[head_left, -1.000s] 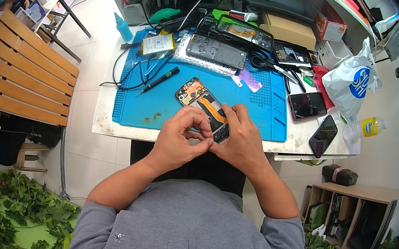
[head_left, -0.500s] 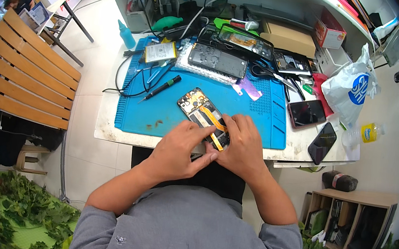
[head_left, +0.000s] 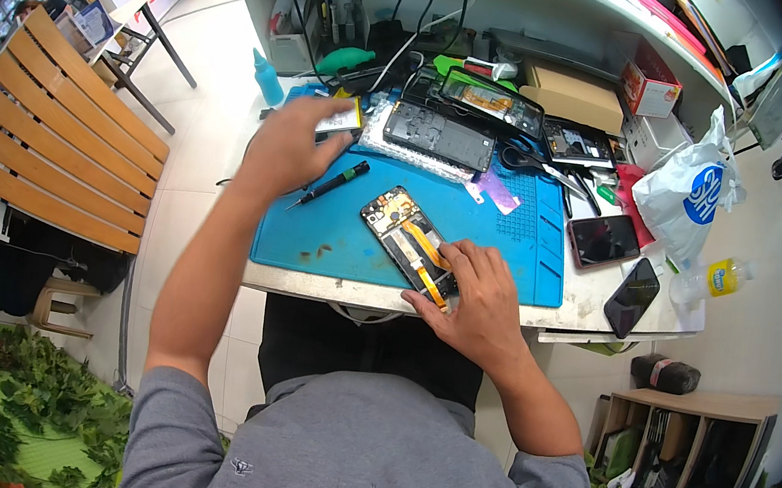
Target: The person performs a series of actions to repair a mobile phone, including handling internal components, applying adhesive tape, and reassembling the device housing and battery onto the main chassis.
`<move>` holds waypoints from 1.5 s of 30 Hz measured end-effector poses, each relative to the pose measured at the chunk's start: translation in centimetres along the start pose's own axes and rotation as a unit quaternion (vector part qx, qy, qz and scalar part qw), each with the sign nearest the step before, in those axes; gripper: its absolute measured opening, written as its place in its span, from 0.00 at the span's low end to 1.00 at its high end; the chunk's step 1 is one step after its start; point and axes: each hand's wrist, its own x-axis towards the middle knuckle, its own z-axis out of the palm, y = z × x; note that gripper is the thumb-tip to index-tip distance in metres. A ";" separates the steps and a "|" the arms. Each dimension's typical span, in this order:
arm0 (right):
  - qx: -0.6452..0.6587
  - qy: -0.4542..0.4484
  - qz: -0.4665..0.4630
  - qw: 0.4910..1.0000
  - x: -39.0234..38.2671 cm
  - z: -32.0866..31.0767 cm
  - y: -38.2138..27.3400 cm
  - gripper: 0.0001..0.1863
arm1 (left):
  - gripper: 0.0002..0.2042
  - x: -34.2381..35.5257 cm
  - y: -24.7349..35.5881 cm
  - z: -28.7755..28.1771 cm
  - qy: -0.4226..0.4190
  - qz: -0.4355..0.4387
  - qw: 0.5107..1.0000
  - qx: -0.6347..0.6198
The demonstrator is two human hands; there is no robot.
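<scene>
An opened phone point(head_left: 400, 235), its circuit board and orange flex cables bare, lies tilted at the front edge of the blue mat point(head_left: 313, 239). My right hand point(head_left: 480, 300) grips its near right end, thumb at the lower edge and fingers over the upper side. My left hand point(head_left: 287, 146) is stretched to the back left of the mat, slightly smeared, with thumb and fingers apart around the left side of a white-and-yellow phone battery point(head_left: 340, 119). Part of the battery is hidden by the fingers. Just right of this hand lies a black-and-green screwdriver point(head_left: 332, 185).
Behind are a dark phone frame point(head_left: 440, 137) on bubble wrap, scissors point(head_left: 525, 161) and a blue squeeze bottle point(head_left: 266, 80). Two phones, one reddish-edged point(head_left: 604, 240) and one black point(head_left: 632, 297), lie right, near a plastic bag point(head_left: 679, 198) and a bottle point(head_left: 710, 280).
My left hand has left the opened phone and moved forward and left to the battery. My right hand stays on the phone. The whole view has shifted slightly.
</scene>
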 end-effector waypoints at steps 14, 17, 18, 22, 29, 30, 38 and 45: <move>0.068 -0.059 0.067 0.994 4.6 0.7 3.4 0.13 | 0.24 5.9 -3.6 -0.9 -0.136 -0.039 0.990 0.012; 0.058 -0.094 0.074 0.991 6.2 0.6 2.9 0.11 | 0.18 5.8 -5.4 -1.2 -0.159 -0.063 0.981 -0.087; 0.051 -0.106 0.077 0.990 6.6 0.7 2.8 0.10 | 0.17 5.6 -5.9 -1.2 -0.159 -0.073 0.977 -0.118; 0.065 -0.096 0.081 0.990 7.1 1.5 3.5 0.08 | 0.13 5.4 -6.3 -1.8 -0.101 -0.059 0.988 -0.096; 0.117 -0.065 0.120 0.984 6.7 1.8 4.0 0.08 | 0.14 4.1 -6.2 -2.0 0.096 -0.086 0.977 -0.168; 0.123 -0.057 0.131 0.982 6.4 1.6 3.7 0.08 | 0.16 3.8 -6.0 -2.1 0.089 -0.071 0.977 -0.183; 0.122 -0.025 0.209 0.970 3.9 1.1 1.4 0.10 | 0.18 -2.8 -0.1 -1.8 -0.146 -0.139 0.913 -0.356; 0.118 -0.089 0.208 0.967 3.8 0.2 2.7 0.13 | 0.19 -6.4 2.9 -1.1 -0.235 -0.122 0.950 -0.166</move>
